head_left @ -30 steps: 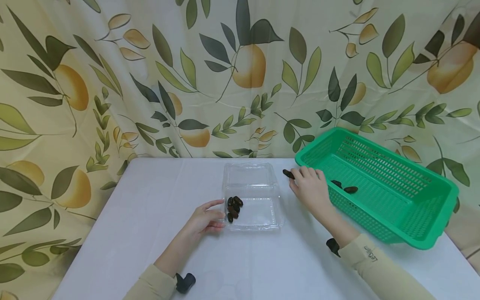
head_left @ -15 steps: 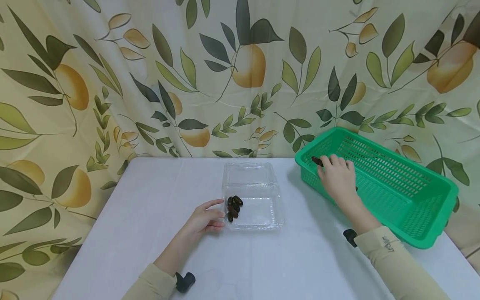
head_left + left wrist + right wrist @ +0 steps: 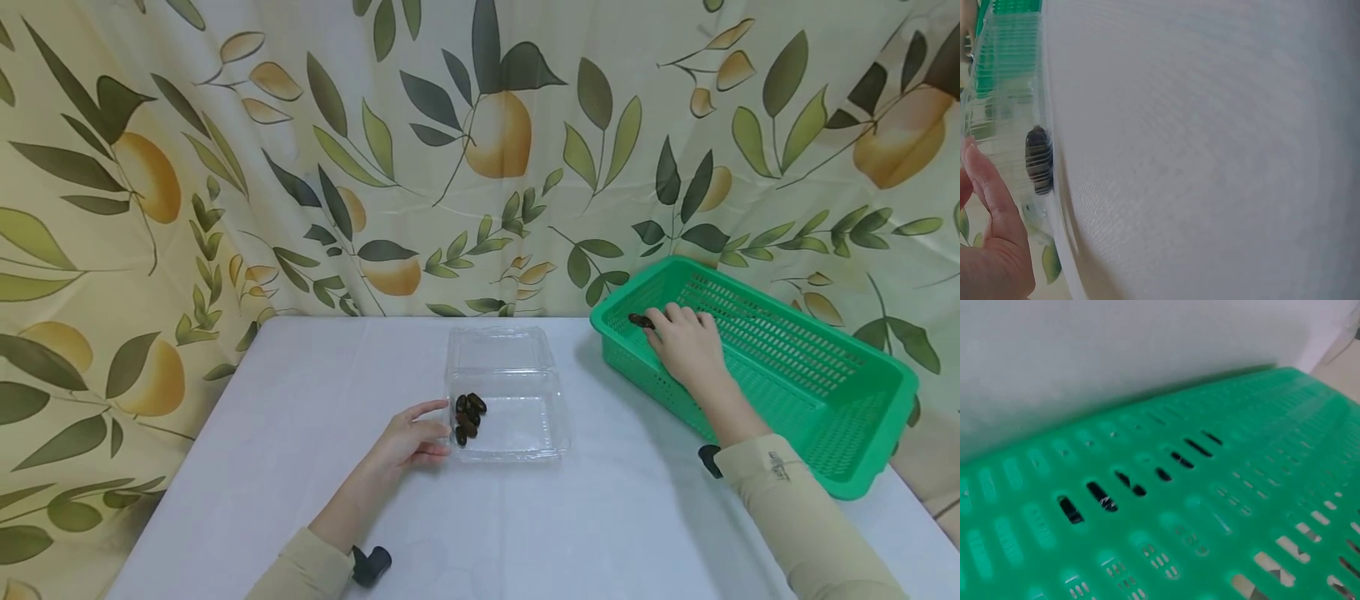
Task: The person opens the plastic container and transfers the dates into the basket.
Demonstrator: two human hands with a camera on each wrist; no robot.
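Inside the green basket, my right hand (image 3: 686, 342) pinches a dark brown date (image 3: 640, 320) by its end, near the basket's left wall. My left hand (image 3: 408, 437) rests its extended fingers against the left side of a clear plastic clamshell box (image 3: 521, 425). Its lid (image 3: 501, 348) lies open toward the back. Several dark brown dates (image 3: 468, 419) are bunched along the left of the box's bottom half. The left wrist view shows one date (image 3: 1039, 160) through the ribbed clear wall. In the right wrist view, dark shapes show through the basket's slots, and the hand is out of sight.
The green slotted basket (image 3: 795, 317) stands slantwise at the right of the table. A white cloth (image 3: 315, 367) covers the table. Behind it hangs a curtain (image 3: 420, 192) printed with fruit and leaves.
My right hand has moved right with the date, from outside the basket's left wall to inside the basket. The left hand and the clear box have stayed in place.
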